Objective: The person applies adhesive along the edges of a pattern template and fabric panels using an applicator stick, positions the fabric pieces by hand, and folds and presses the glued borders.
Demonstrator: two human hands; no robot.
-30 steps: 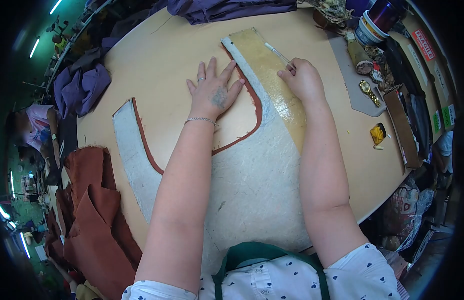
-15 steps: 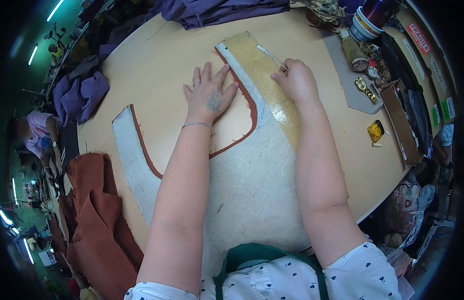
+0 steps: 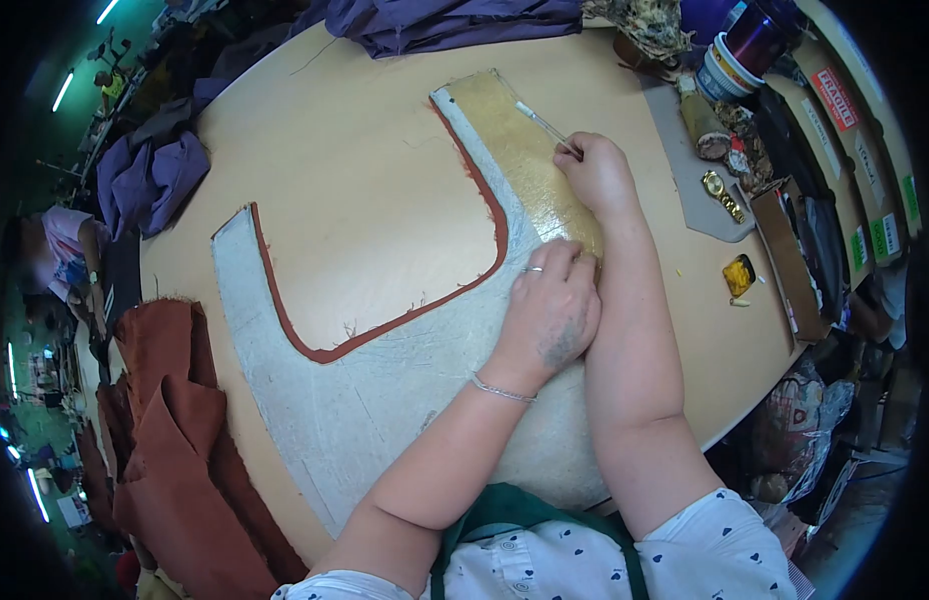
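A large pale template [image 3: 315, 430] with a U-shaped cutout lies on the light table [image 3: 315, 130]. Rust-red fabric [image 3: 370, 346] edges the cutout. A shiny yellowish strip [image 3: 500, 120] covers the template's upper right arm. My right hand [image 3: 597, 175] is closed on a thin tool [image 3: 545, 122] with a white tip, at the strip's right edge. My left hand [image 3: 555, 310], with a ring and a bracelet, lies palm down at the strip's lower part, against my right forearm. Its fingers are bent and close together, and whatever is under them is hidden.
Rust-red cloth [image 3: 170, 430] hangs over the left edge. Purple fabric [image 3: 445, 25] is at the back, more [image 3: 150, 180] at the left. Right: gold watch [image 3: 723, 196], small yellow item [image 3: 738, 277], white tub [image 3: 727, 72], boxes [image 3: 835, 110]. A person [image 3: 65, 255] is at far left.
My left hand has moved right and toward me, from the cutout's inner edge to the yellowish strip beside my right forearm. My right hand has moved slightly down, still with the thin tool.
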